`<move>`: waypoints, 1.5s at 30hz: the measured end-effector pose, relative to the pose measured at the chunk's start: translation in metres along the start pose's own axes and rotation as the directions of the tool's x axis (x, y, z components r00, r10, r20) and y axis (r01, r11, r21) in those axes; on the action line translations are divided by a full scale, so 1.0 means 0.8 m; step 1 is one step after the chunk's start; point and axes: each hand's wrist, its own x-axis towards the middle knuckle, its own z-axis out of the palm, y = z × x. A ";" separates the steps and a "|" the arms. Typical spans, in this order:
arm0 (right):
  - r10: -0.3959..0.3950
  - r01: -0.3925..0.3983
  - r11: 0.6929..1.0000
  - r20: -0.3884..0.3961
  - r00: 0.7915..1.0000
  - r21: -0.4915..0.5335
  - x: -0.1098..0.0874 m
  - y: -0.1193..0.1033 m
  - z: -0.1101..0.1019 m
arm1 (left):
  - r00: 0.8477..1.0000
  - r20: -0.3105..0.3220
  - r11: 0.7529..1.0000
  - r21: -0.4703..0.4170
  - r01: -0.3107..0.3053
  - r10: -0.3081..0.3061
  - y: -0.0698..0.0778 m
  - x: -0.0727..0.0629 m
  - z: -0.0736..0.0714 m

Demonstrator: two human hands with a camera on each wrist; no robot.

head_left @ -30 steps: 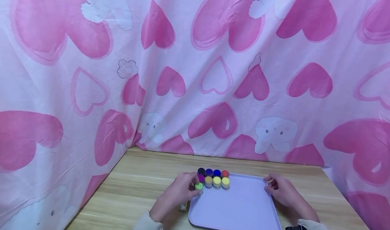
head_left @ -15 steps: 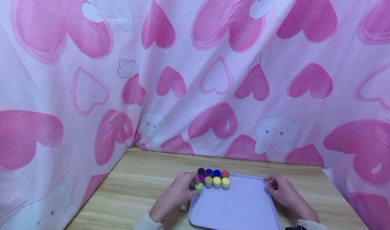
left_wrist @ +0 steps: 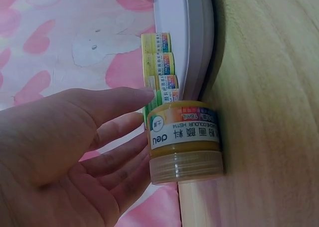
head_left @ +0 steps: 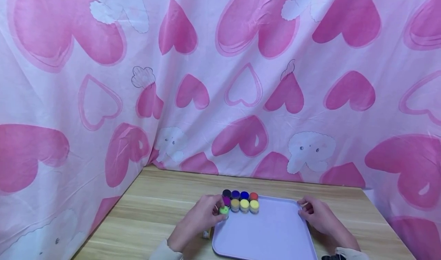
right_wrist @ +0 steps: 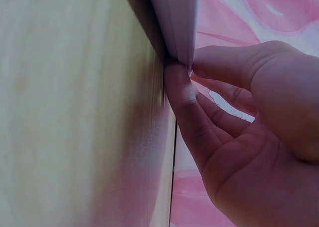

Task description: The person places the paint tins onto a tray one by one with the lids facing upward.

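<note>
My left hand (head_left: 202,217) pinches a green-topped paint jar (head_left: 224,210) between thumb and fingers, at the left edge of a pale tray (head_left: 265,233). In the left wrist view that jar is mostly hidden behind the thumb and a nearer ochre paint jar (left_wrist: 184,129), which stands on the table outside the tray. On the opposite side, my right hand (head_left: 318,216) holds the tray's far right corner. The right wrist view has its thumb on the tray rim (right_wrist: 179,27) and a finger low against the rim's outside.
Two rows of paint jars stand at the tray's far left: black, violet, blue and red (head_left: 253,196) behind, magenta, ochre and yellow (head_left: 244,205) in front. A wooden table (head_left: 148,210) carries everything. Pink heart-patterned cloth (head_left: 241,87) hangs behind and at the sides.
</note>
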 end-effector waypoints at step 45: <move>-0.005 0.005 1.000 0.002 1.000 0.005 -0.001 0.000 -0.002 | 0.991 0.119 0.992 -0.118 -0.046 0.061 -0.039 -0.068 -0.037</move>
